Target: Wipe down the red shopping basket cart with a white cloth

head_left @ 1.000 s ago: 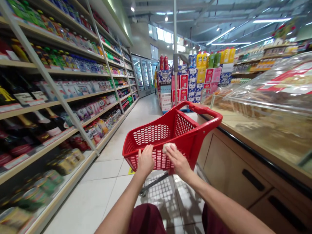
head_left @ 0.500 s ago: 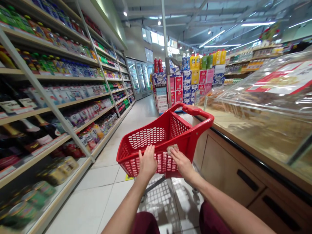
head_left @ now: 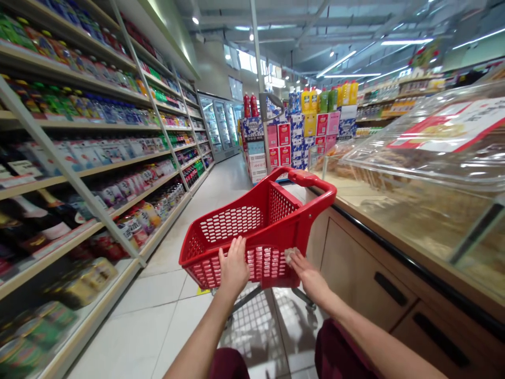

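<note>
A red plastic shopping cart (head_left: pixel 197 247) stands in front of me, turned sideways, its basket showing nothing inside. My left hand (head_left: pixel 235 266) lies against its near side, fingers stretched up to the rim and the thumb apart. With my right hand (head_left: pixel 310 273) I press a crumpled pale cloth (head_left: pixel 292 256) onto the perforated side panel, toward the handle end. The fingers lie over the cloth and hide part of it.
Drink shelves (head_left: pixel 130 158) line the left side of the aisle. On the right is a wooden counter (head_left: pixel 359 252) with clear plastic covers (head_left: pixel 426 152). Stacked drink cartons (head_left: pixel 284 142) stand ahead beside a pole, with glass-door fridges (head_left: pixel 221 123) farther back.
My right hand has slid the cloth down and toward the handle end along the cart's side panel. My left hand stays at the rim. The whole view has shifted slightly.
</note>
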`<state>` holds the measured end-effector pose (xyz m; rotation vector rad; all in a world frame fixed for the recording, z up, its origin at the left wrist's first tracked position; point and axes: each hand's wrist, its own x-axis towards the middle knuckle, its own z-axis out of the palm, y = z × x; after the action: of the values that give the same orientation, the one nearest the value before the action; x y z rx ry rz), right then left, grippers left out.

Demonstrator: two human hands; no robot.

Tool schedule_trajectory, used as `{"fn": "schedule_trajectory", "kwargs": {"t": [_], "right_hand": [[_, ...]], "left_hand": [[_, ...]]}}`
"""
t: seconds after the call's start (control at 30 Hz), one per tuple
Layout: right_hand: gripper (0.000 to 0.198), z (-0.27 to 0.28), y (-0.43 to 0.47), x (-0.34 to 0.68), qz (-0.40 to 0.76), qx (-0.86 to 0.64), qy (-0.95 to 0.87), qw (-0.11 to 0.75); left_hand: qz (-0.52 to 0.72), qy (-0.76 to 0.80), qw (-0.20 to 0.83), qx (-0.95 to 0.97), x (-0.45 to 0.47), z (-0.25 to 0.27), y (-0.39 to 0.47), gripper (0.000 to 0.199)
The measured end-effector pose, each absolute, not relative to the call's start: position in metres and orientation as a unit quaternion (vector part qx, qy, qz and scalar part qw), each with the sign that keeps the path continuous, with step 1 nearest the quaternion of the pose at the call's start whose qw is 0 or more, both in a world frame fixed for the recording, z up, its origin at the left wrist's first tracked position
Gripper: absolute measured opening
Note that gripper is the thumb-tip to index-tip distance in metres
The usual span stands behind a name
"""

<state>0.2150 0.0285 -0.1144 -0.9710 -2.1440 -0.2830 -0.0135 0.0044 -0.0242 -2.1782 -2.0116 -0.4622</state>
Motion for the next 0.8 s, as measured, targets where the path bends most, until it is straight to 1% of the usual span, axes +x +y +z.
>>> {"fn": "schedule_trajectory", "kwargs": {"t": [0.13,0.2,0.23,0.33,0.4,0.47,0.53,0.6,0.67,0.8], "right_hand": [[0.041,-0.076,0.037,0.226,-0.141,-0.391,-0.782,0.464],[0.042,-0.064,0.041,0.229,-0.157,-0.4,-0.762,0.484],[0.042,-0.067,0.041,0.23,-0.159,-0.395,-0.771,0.473],[0.043,-0.093,0.031,0.233,-0.141,-0.373,-0.825,0.401],[0.043,-0.101,0.025,0.238,-0.136,-0.386,-0.822,0.395],[0.043,-0.088,0.026,0.246,-0.148,-0.419,-0.779,0.443],[0.044,-0.062,0.035,0.254,-0.167,-0.448,-0.719,0.505],[0.047,-0.045,0.045,0.258,-0.179,-0.466,-0.682,0.535],[0.051,-0.052,0.047,0.255,-0.176,-0.465,-0.691,0.524],[0.054,-0.094,0.033,0.247,-0.14,-0.429,-0.776,0.441]], "left_hand": [[-0.156,-0.674,0.08,-0.718,-0.012,-0.025,0.003,0.065],[-0.159,-0.675,0.082,-0.716,-0.012,-0.026,0.003,0.065],[-0.159,-0.674,0.083,-0.717,-0.013,-0.026,0.003,0.065],[-0.157,-0.667,0.087,-0.723,-0.014,-0.027,0.004,0.065],[-0.158,-0.665,0.088,-0.725,-0.016,-0.029,0.005,0.065],[-0.162,-0.666,0.089,-0.723,-0.016,-0.031,0.004,0.065],[-0.169,-0.668,0.091,-0.719,-0.016,-0.032,0.004,0.065],[-0.174,-0.67,0.095,-0.715,-0.016,-0.033,0.003,0.065],[-0.178,-0.671,0.095,-0.713,-0.016,-0.034,0.004,0.065],[-0.179,-0.669,0.087,-0.716,-0.016,-0.034,0.005,0.065]]}}
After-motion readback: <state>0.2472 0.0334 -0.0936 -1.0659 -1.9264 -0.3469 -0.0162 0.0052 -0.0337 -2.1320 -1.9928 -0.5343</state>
